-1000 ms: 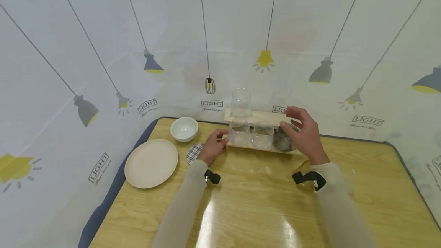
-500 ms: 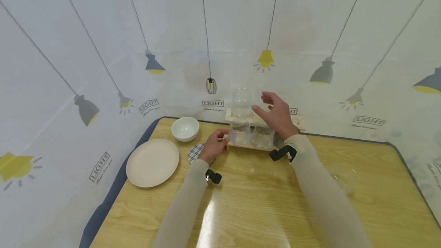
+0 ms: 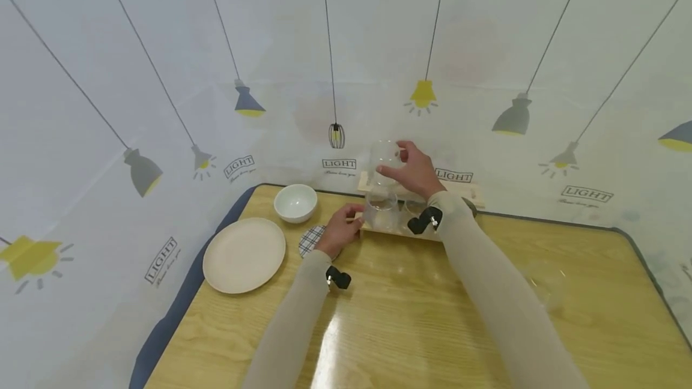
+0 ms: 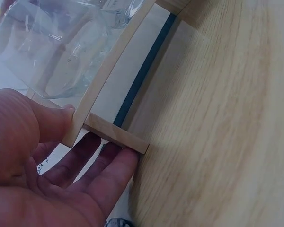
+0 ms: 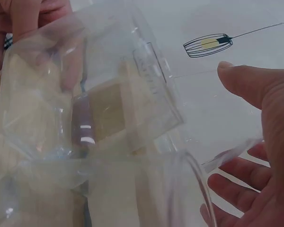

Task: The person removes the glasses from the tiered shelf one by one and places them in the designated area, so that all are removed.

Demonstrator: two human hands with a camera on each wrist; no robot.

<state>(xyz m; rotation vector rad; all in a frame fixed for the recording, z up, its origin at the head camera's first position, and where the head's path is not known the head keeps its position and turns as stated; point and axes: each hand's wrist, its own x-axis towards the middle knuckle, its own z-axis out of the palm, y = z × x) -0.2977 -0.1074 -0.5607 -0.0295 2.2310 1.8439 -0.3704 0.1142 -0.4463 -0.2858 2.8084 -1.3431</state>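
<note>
A two-tier wooden rack (image 3: 451,188) stands at the table's back edge. My left hand (image 3: 340,230) grips its left end, thumb on the upper edge and fingers under the side piece in the left wrist view. A clear glass (image 3: 385,152) is on the upper tier at the left. My right hand (image 3: 416,170) is at that glass, thumb in front and fingers at its far side, spread apart; contact cannot be told. On the lower tier sit another clear glass (image 3: 380,212) and a second one (image 3: 414,206), partly hidden by my right wrist. A dark glass (image 3: 471,206) is mostly covered by my sleeve.
To the left lie a beige plate (image 3: 244,256), a white bowl (image 3: 295,203) and a checked round coaster (image 3: 310,242). A transparent glass vessel (image 3: 546,284) stands on the right, beside my right sleeve. The lamp-patterned wall (image 3: 476,137) rises directly behind the rack.
My right hand has moved left from the dark glass to the upper clear glass, its fingers still spread. My left hand has kept its place on the rack. The glasses have not moved.
</note>
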